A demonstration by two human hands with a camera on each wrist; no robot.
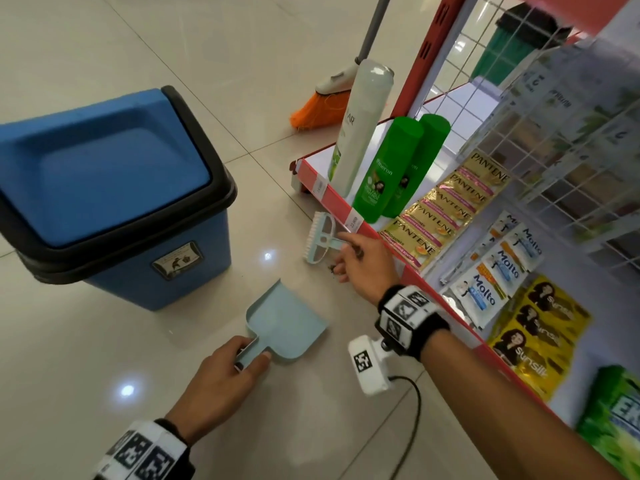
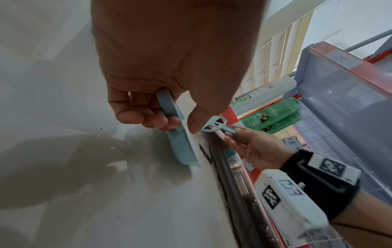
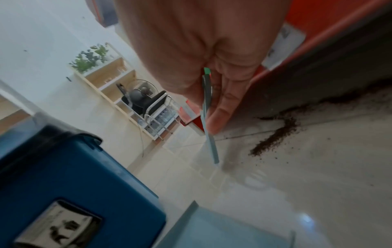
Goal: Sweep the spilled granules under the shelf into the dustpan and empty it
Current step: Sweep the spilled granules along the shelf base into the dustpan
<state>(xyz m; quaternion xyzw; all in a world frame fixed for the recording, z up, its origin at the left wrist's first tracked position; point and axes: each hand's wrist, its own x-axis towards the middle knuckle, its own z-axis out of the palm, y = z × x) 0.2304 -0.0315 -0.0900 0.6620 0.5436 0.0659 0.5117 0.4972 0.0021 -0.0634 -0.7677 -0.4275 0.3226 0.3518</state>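
Observation:
A pale blue dustpan [image 1: 287, 322] lies flat on the tiled floor, its mouth facing the shelf. My left hand [image 1: 227, 370] grips its short handle [image 2: 167, 104]. My right hand [image 1: 362, 263] holds the handle of a small pale blue hand brush [image 1: 320, 239], whose white bristles sit on the floor by the shelf's red edge. Dark brown granules [image 3: 275, 135] lie in a streak along the base of the shelf [image 2: 214, 161], running into the dark gap under it. In the head view only a small dark clump [image 1: 333, 269] shows by my right fingers.
A blue bin [image 1: 104, 199] with a black-rimmed swing lid stands to the left of the dustpan. The red-edged shelf [image 1: 332, 194] carries green bottles, a tall white bottle and sachets. An orange broom [image 1: 322, 105] leans behind the shelf's corner.

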